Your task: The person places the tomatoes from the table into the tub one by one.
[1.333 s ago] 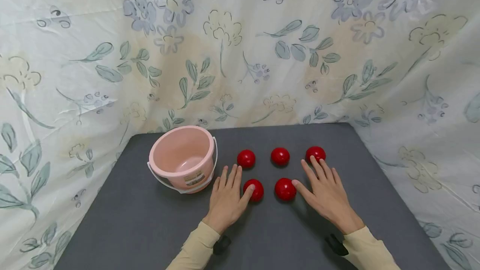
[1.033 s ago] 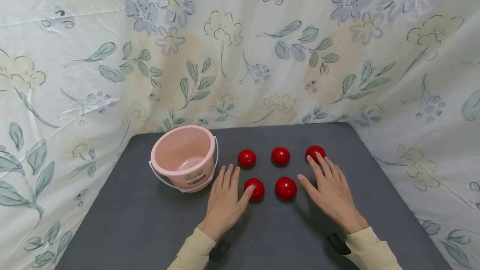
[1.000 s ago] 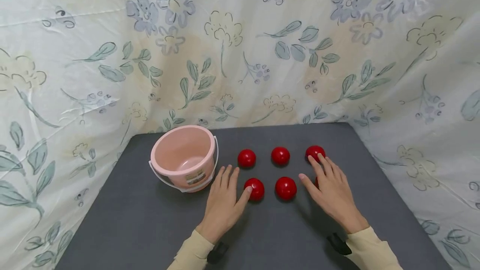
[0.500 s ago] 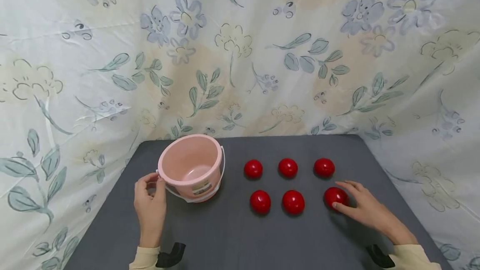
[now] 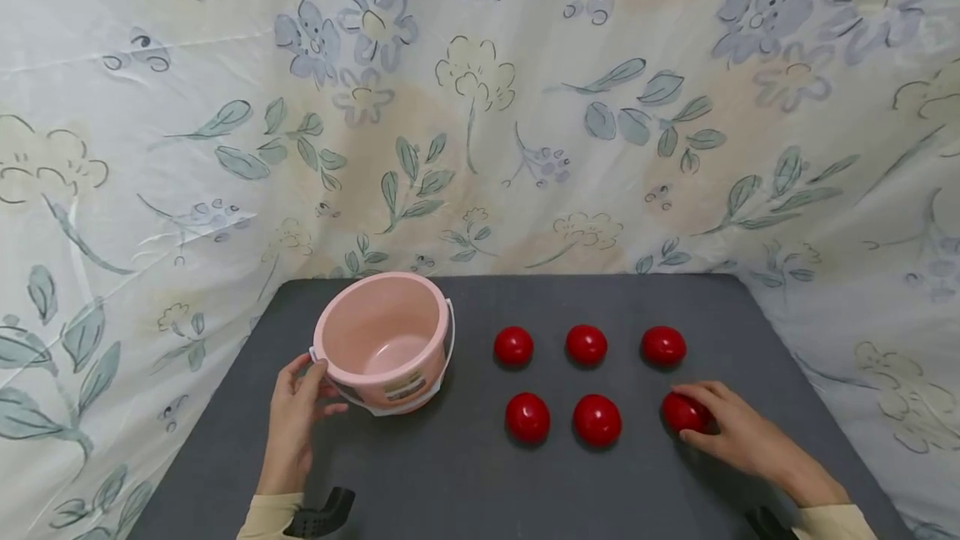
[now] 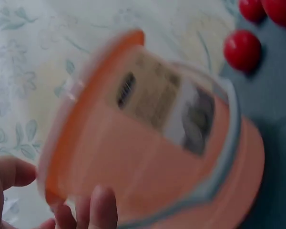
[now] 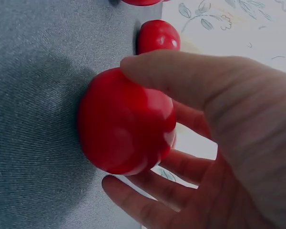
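Observation:
The left hand (image 5: 291, 427) is at the near left side of a pink bucket (image 5: 431, 367), pinching its rim where the white handle joins. In the left wrist view the thumb meets the rim of the bucket (image 6: 133, 157), and the fingertips (image 6: 104, 205) sit below the lip. At the right, the right hand (image 5: 753, 440) holds a glossy red ball (image 5: 684, 412) at the near end of the right column. From the right wrist view, its thumb lies along one side of that ball (image 7: 126, 124), with the other fingers curled round the far side, partly hidden.
Three red balls form a back row: left (image 5: 513, 347), middle (image 5: 586, 345) and right (image 5: 663, 347). Two more, a left one (image 5: 527, 418) and a middle one (image 5: 597, 421), lie in front. A flowered curtain (image 5: 480, 190) surrounds the dark grey table (image 5: 480, 490).
The left hand has moved left from beside a front ball to the bucket's rim. The right hand has moved right and towards the person, and its fingers have closed round the front right ball.

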Tool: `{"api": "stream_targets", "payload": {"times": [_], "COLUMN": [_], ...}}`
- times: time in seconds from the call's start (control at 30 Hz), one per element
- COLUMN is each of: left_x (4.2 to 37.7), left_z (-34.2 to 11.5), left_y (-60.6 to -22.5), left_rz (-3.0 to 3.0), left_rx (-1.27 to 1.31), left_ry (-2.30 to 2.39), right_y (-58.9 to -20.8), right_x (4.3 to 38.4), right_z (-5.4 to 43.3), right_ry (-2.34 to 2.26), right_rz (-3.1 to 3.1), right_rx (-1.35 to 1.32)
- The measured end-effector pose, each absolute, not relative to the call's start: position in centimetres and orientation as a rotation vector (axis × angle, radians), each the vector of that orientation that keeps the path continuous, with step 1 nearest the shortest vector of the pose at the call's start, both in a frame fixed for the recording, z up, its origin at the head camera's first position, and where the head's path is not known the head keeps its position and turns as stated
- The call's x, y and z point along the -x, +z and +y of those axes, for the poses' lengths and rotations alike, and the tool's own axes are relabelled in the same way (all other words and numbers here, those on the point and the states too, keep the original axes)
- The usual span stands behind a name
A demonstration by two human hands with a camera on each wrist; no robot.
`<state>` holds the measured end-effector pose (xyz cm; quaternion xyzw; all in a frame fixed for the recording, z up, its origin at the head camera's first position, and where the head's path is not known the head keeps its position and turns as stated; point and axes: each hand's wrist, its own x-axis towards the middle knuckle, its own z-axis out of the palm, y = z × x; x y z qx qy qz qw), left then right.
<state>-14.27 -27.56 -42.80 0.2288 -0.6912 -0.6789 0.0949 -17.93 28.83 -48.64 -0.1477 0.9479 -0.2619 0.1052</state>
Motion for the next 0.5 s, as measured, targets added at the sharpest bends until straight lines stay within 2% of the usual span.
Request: {"api": "stream_targets", "payload": {"times": [0.37,0.5], "left_x": [14.4,14.4], "left_z": [-26.1,-25.6], "left_y": [-42.0,-42.0], "left_rz": [-1.888,-1.872], "left_rx": [-0.603,-0.613], "left_ry": [-2.211,-2.225], "right_y": [-48.8,-48.0], "right_x": [18.5,19.0], "right_z": [28.7,28.1], "right_ry": [-0.853,-1.011], "right_rz": [2.8,2.774], "right_rx": [0.397,0.308]}}
